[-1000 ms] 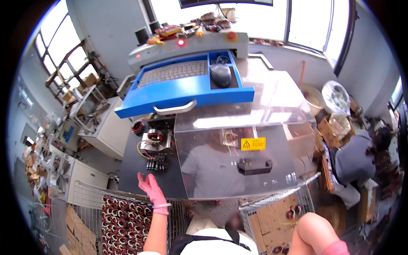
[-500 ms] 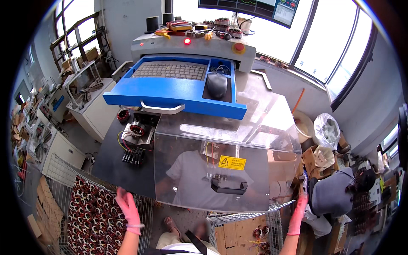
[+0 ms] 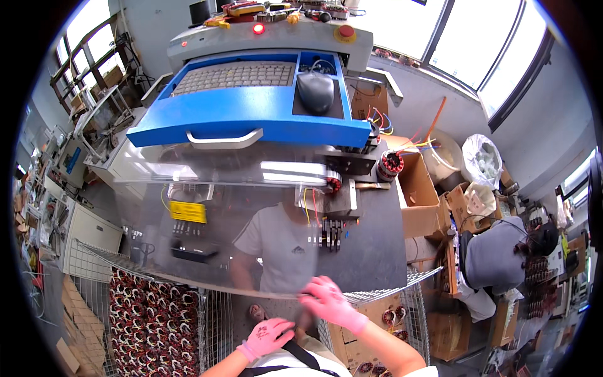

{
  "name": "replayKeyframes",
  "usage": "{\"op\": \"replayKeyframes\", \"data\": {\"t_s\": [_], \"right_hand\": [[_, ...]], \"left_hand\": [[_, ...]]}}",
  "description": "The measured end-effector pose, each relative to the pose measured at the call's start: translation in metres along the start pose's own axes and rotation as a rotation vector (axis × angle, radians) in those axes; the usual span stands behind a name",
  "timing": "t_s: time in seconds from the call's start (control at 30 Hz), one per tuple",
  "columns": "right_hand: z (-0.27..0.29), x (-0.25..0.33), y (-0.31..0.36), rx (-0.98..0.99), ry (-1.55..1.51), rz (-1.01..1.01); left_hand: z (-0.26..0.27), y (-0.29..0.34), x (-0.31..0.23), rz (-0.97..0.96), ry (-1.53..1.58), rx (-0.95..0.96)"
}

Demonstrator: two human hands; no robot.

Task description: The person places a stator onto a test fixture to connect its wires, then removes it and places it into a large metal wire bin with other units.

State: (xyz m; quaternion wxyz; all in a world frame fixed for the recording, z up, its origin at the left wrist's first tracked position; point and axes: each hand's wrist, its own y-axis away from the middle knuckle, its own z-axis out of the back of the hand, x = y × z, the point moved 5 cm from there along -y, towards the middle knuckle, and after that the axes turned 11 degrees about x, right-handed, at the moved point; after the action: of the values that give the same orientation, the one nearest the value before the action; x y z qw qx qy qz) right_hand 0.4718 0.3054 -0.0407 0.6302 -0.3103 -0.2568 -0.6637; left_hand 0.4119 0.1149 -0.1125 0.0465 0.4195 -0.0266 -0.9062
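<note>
A clear plastic cover (image 3: 251, 276) with a dark handle (image 3: 193, 251) and a yellow label (image 3: 188, 212) lies over the left and middle of the black worktop (image 3: 377, 245). At its lower right corner is my right hand (image 3: 330, 305), in a pink glove, fingers apart and next to the edge; whether they touch it I cannot tell. My left hand (image 3: 267, 337), gloved too, hovers near my body with loosely bent fingers and nothing in it. Right of the cover, a wound motor stator (image 3: 333, 182) sits on a metal fixture (image 3: 342, 200), behind a row of black clamp terminals (image 3: 331, 234).
A blue drawer (image 3: 251, 122) with keyboard (image 3: 235, 76) and mouse (image 3: 315, 91) juts out above. Another stator (image 3: 391, 163) with loose wires stands at right. Many stators (image 3: 151, 320) fill a wire basket at lower left. A co-worker (image 3: 496, 254) bends over at far right.
The clear cover has slid left, baring the fixture on the right side. My right hand has swept left to the middle, and my left hand has come right, toward my body.
</note>
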Motion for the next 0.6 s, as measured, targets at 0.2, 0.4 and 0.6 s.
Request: {"op": "replayKeyframes", "data": {"t_s": [0.2, 0.4, 0.6], "right_hand": [[-0.054, 0.039, -0.09, 0.119, -0.29, -0.011], [-0.089, 0.056, -0.125, 0.123, -0.271, -0.019], [-0.087, 0.048, -0.124, 0.209, -0.296, 0.029]], "left_hand": [[-0.01, -0.06, 0.0, -0.186, -0.02, -0.034], [0.024, -0.122, -0.009, -0.161, -0.236, -0.221], [0.024, -0.173, 0.0, -0.136, -0.316, -0.266]]}}
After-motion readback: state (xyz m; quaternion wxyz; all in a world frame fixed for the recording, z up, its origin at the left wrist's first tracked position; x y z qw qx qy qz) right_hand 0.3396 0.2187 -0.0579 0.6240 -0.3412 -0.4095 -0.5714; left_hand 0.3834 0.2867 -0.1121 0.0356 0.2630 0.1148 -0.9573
